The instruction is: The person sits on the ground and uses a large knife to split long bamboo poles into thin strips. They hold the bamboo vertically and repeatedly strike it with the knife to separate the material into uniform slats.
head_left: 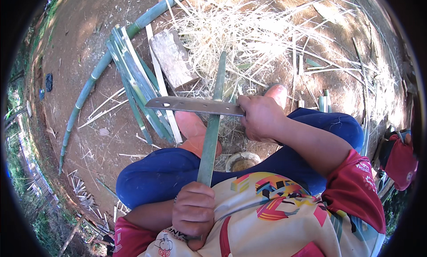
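Observation:
My left hand [193, 212] is closed around the lower end of a green bamboo strip [208, 157], close to my shirt front. The strip points away from me, up past my knees. In my right hand [262, 117] is the handle end of a long, flat, dark machete [195, 105], its blade reaching left with a few holes in it. The blade lies across the upper part of the strip and seems to touch it. My fingers hide the machete's handle.
A bundle of split bamboo [138, 83] lies left of a wooden block [172, 56]. A long bamboo pole [89, 85] curves along the left. Pale shavings [253, 34] heap ahead. My boots [195, 132] rest on bare soil, near a cut bamboo ring [242, 160].

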`<state>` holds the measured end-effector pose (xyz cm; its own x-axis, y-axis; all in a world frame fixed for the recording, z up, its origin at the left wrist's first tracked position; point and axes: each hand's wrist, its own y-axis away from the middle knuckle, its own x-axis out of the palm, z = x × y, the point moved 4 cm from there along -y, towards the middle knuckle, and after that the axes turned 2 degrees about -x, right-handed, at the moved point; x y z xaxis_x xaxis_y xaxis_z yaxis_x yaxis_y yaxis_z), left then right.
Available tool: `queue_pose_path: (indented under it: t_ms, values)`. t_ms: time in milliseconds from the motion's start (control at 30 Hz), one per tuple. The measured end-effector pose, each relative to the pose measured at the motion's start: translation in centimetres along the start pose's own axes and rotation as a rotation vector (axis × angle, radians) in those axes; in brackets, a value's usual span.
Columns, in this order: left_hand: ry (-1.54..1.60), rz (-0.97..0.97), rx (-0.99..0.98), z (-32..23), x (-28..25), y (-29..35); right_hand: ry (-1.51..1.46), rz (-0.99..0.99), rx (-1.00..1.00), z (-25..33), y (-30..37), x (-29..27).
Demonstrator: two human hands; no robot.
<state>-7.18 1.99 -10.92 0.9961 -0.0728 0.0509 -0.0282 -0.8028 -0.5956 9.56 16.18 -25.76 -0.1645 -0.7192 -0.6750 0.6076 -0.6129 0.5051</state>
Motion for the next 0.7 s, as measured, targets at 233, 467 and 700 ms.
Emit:
queue_pose_path:
  t_ms: [233,467,700]
  values:
    - [0.052,0.129,0.003,0.0,-0.6,0.1,0.038,-0.019,-0.066,1.0,0.5,-0.6]
    - [-0.005,0.008,0.016,0.2,0.1,0.0,0.037,-0.01,-0.017,0.4,0.2,-0.3]
    - [-0.005,0.0,0.025,0.2,0.0,0.0,0.046,0.015,0.01,0.0,-0.1,0.0]
